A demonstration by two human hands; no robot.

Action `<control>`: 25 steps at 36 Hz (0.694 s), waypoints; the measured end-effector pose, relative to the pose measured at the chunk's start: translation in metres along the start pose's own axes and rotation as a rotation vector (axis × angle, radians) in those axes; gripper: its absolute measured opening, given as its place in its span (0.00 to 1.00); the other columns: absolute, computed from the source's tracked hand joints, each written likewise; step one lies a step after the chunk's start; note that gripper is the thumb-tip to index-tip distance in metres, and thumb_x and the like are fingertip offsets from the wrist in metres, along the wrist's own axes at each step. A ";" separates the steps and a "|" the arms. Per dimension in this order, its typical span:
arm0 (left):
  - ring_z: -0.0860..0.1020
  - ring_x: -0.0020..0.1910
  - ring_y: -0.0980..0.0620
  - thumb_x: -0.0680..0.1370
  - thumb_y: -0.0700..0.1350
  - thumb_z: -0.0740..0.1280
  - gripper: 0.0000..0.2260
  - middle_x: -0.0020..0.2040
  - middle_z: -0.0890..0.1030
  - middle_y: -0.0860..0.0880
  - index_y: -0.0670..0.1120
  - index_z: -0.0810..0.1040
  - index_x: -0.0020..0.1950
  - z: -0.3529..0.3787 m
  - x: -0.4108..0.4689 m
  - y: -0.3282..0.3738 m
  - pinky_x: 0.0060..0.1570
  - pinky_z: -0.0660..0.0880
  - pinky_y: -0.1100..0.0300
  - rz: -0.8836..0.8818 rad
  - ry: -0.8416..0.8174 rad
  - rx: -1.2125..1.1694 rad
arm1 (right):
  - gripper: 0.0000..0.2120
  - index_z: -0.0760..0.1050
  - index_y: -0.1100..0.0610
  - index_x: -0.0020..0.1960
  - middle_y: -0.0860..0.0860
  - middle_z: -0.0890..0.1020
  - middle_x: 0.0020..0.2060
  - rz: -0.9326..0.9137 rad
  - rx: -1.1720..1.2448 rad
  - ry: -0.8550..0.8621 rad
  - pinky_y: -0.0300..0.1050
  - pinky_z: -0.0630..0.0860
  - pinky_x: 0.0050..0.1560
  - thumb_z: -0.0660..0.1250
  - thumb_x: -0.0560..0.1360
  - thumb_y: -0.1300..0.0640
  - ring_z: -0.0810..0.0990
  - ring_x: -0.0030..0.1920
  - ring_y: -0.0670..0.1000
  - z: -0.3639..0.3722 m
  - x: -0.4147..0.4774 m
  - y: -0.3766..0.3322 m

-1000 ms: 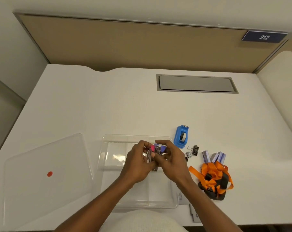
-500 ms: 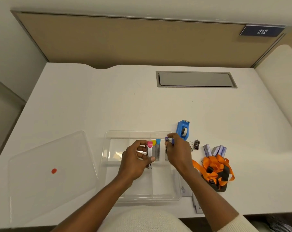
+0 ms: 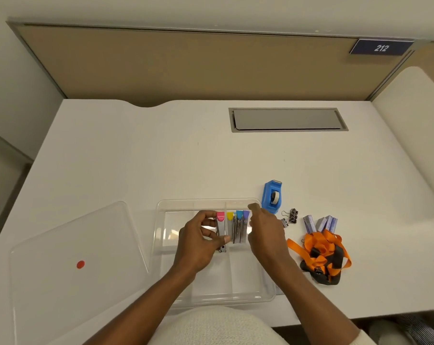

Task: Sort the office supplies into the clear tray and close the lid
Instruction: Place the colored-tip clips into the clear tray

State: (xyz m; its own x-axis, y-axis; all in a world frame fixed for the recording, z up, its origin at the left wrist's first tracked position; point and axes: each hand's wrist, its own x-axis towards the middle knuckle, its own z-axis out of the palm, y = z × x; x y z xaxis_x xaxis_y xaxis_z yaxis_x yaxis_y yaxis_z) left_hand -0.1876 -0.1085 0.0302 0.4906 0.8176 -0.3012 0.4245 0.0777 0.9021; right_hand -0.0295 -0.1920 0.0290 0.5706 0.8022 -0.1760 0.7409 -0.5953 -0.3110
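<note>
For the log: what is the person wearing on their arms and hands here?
Both hands, left hand and right hand, are bare: no gloves, rings or watch visible. Forearms are uncovered; a cream knit sleeve shows only at the right arm's lower edge.

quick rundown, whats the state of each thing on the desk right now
clear tray: open, lid off
lid: flat on desk, left of tray
pink-capped clip: pinched in left hand over tray
yellow, blue, purple clips: side by side in tray
right hand: open, empty
tape dispenser: on desk, unsorted
binder clips: unsorted
orange lanyard: bunched, unsorted
</note>
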 end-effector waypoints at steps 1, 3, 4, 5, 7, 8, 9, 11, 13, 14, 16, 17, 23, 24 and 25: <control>0.83 0.42 0.58 0.67 0.47 0.83 0.24 0.49 0.84 0.59 0.58 0.80 0.59 0.005 0.004 0.001 0.36 0.78 0.71 0.022 -0.053 0.010 | 0.19 0.72 0.56 0.66 0.53 0.84 0.51 0.036 0.078 0.028 0.44 0.80 0.50 0.71 0.77 0.62 0.83 0.48 0.52 -0.006 -0.008 0.003; 0.84 0.41 0.58 0.67 0.44 0.83 0.24 0.49 0.85 0.58 0.57 0.80 0.59 0.011 0.005 0.002 0.36 0.78 0.71 0.065 -0.098 0.020 | 0.13 0.75 0.53 0.62 0.48 0.86 0.44 0.072 0.401 0.047 0.40 0.80 0.45 0.71 0.78 0.57 0.85 0.42 0.46 -0.013 -0.023 -0.001; 0.84 0.41 0.57 0.68 0.42 0.83 0.24 0.49 0.85 0.57 0.57 0.80 0.59 0.014 0.005 0.002 0.36 0.80 0.69 0.084 -0.111 0.012 | 0.12 0.76 0.51 0.61 0.46 0.87 0.42 0.075 0.562 0.032 0.39 0.81 0.44 0.71 0.78 0.53 0.85 0.40 0.44 -0.014 -0.030 -0.004; 0.84 0.41 0.56 0.68 0.40 0.82 0.24 0.49 0.85 0.57 0.57 0.81 0.59 0.017 0.004 0.004 0.36 0.81 0.66 0.103 -0.120 0.012 | 0.13 0.77 0.50 0.61 0.45 0.87 0.41 0.076 0.672 0.008 0.41 0.82 0.44 0.72 0.77 0.51 0.86 0.40 0.43 -0.013 -0.034 -0.006; 0.84 0.43 0.55 0.68 0.36 0.81 0.25 0.51 0.85 0.57 0.56 0.80 0.60 0.018 0.002 0.002 0.35 0.83 0.62 0.138 -0.119 0.030 | 0.16 0.78 0.47 0.62 0.46 0.87 0.42 0.084 0.754 -0.007 0.47 0.84 0.44 0.74 0.76 0.49 0.87 0.40 0.45 -0.004 -0.040 -0.011; 0.84 0.43 0.55 0.68 0.35 0.80 0.26 0.52 0.84 0.57 0.56 0.80 0.61 0.019 0.002 0.000 0.35 0.83 0.62 0.161 -0.126 0.044 | 0.17 0.78 0.47 0.62 0.46 0.87 0.42 0.093 0.775 0.009 0.50 0.85 0.44 0.74 0.75 0.49 0.87 0.40 0.46 -0.001 -0.042 -0.013; 0.84 0.44 0.54 0.69 0.35 0.80 0.26 0.53 0.84 0.57 0.56 0.80 0.62 0.020 0.002 -0.001 0.35 0.84 0.61 0.187 -0.139 0.063 | 0.17 0.78 0.46 0.62 0.46 0.87 0.43 0.108 0.795 0.030 0.51 0.85 0.44 0.75 0.75 0.49 0.87 0.41 0.47 0.002 -0.043 -0.012; 0.83 0.48 0.55 0.70 0.37 0.80 0.26 0.56 0.82 0.58 0.55 0.79 0.64 0.022 0.000 0.000 0.38 0.84 0.62 0.243 -0.177 0.107 | 0.17 0.78 0.45 0.60 0.46 0.87 0.42 0.152 0.838 0.063 0.52 0.85 0.43 0.76 0.73 0.50 0.87 0.41 0.49 0.006 -0.043 -0.009; 0.82 0.51 0.58 0.71 0.41 0.80 0.27 0.58 0.81 0.59 0.57 0.77 0.66 0.025 -0.001 0.000 0.42 0.83 0.65 0.289 -0.240 0.133 | 0.18 0.77 0.46 0.60 0.46 0.87 0.41 0.205 0.863 0.088 0.53 0.86 0.41 0.77 0.73 0.54 0.87 0.40 0.49 0.007 -0.044 -0.004; 0.82 0.53 0.58 0.71 0.44 0.80 0.27 0.59 0.81 0.59 0.57 0.76 0.67 0.027 -0.002 0.001 0.45 0.83 0.65 0.297 -0.268 0.144 | 0.19 0.77 0.47 0.61 0.47 0.87 0.41 0.232 0.858 0.098 0.53 0.86 0.41 0.77 0.73 0.56 0.87 0.39 0.48 0.008 -0.043 0.000; 0.82 0.53 0.57 0.71 0.48 0.81 0.28 0.60 0.81 0.59 0.58 0.75 0.68 0.031 -0.002 0.001 0.49 0.83 0.64 0.284 -0.293 0.163 | 0.21 0.75 0.49 0.64 0.46 0.87 0.42 0.267 0.796 0.138 0.51 0.86 0.39 0.76 0.73 0.58 0.87 0.38 0.46 0.010 -0.042 0.005; 0.82 0.53 0.57 0.70 0.51 0.81 0.28 0.60 0.82 0.59 0.57 0.75 0.68 0.033 -0.001 0.002 0.50 0.83 0.64 0.271 -0.286 0.180 | 0.23 0.74 0.49 0.66 0.45 0.87 0.42 0.263 0.736 0.172 0.47 0.86 0.38 0.76 0.74 0.58 0.86 0.37 0.44 0.010 -0.040 0.007; 0.80 0.53 0.53 0.74 0.49 0.78 0.21 0.59 0.81 0.52 0.50 0.76 0.64 0.031 0.004 0.003 0.49 0.80 0.61 0.190 0.006 0.463 | 0.22 0.70 0.49 0.68 0.47 0.87 0.51 0.216 0.395 0.278 0.45 0.82 0.50 0.73 0.77 0.55 0.86 0.42 0.47 0.002 -0.018 0.010; 0.80 0.55 0.52 0.75 0.49 0.77 0.21 0.60 0.81 0.51 0.49 0.75 0.64 0.029 0.005 0.002 0.50 0.78 0.61 0.170 0.024 0.486 | 0.21 0.70 0.49 0.68 0.48 0.87 0.52 0.216 0.362 0.272 0.46 0.82 0.51 0.72 0.77 0.55 0.86 0.44 0.49 0.002 -0.014 0.010; 0.80 0.57 0.51 0.76 0.49 0.76 0.20 0.61 0.81 0.51 0.48 0.75 0.65 0.028 0.006 0.002 0.51 0.76 0.62 0.148 0.028 0.508 | 0.21 0.70 0.50 0.69 0.49 0.86 0.52 0.218 0.320 0.257 0.46 0.82 0.52 0.71 0.78 0.55 0.86 0.45 0.50 0.002 -0.009 0.009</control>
State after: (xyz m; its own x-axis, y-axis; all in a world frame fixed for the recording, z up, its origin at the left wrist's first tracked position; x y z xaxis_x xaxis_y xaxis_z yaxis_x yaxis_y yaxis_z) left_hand -0.1627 -0.1191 0.0216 0.5558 0.8142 -0.1677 0.6706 -0.3200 0.6692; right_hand -0.0287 -0.2044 0.0257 0.8002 0.5980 -0.0450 0.4700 -0.6719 -0.5724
